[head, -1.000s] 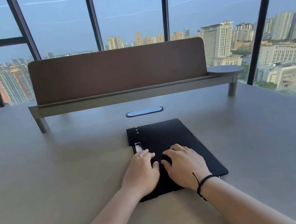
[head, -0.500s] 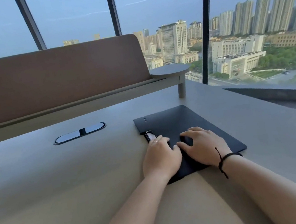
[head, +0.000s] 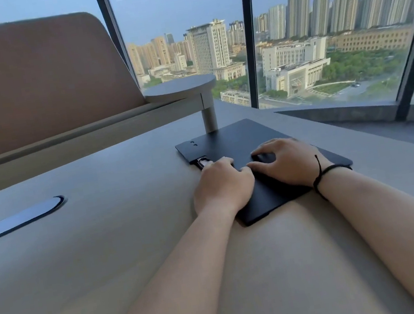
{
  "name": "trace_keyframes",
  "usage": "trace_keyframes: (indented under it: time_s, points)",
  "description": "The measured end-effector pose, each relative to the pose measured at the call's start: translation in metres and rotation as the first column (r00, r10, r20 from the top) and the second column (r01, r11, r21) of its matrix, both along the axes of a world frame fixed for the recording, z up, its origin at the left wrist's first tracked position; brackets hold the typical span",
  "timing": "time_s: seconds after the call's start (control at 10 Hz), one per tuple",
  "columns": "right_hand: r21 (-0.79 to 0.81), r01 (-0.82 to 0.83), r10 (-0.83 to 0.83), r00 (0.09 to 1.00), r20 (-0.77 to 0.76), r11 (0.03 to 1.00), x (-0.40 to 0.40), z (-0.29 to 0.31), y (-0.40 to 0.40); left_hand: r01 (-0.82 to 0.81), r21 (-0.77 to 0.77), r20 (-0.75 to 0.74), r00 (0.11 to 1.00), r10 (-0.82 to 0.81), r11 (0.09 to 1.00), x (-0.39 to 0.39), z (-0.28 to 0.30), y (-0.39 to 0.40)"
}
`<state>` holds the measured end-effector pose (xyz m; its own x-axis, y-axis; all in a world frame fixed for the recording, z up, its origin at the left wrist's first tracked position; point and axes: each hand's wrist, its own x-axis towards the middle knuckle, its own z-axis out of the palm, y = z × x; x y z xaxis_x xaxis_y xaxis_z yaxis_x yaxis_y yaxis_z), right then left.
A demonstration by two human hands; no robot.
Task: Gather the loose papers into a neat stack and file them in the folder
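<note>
A black folder [head: 238, 138] lies closed and flat on the grey-brown desk [head: 107, 254], to the right of centre. A small metal clip part [head: 204, 161] shows at its left edge. My left hand [head: 222, 185] rests palm-down on the folder's near left part, its fingers bent over the cover. Beside it, my right hand [head: 286, 161] lies on the cover with spread, arched fingers; a black cord circles that wrist. The two thumbs almost touch. No loose papers are visible.
A brown divider panel [head: 26, 85] on a low shelf [head: 83, 138] with a round end [head: 180, 87] and a post [head: 209, 118] stands behind the folder. A dark oval cable slot [head: 15, 219] sits at left. The desk's right edge runs along floor-to-ceiling windows.
The view has swung to the right and slightly nearer, so the folder and hands sit right of centre. Both hands stay on the folder in nearly the same pose.
</note>
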<state>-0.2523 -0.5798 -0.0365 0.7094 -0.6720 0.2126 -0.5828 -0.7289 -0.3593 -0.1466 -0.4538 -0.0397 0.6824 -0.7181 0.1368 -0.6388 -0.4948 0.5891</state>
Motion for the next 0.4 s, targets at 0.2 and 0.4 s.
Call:
trace_keyframes:
  time_s: [0.2,0.4]
  points:
    - [-0.136,0.029,-0.035,0.999,-0.039,0.99,-0.004,0.008,0.024,0.046,-0.047,-0.051,0.998,-0.048,0.998,-0.012,0.007,0.021]
    - [-0.274,-0.133,0.158,0.985,0.071,0.953,0.024,0.007,0.141,-0.183,-0.231,-0.246,0.961,0.124,0.956,-0.026,0.013,0.101]
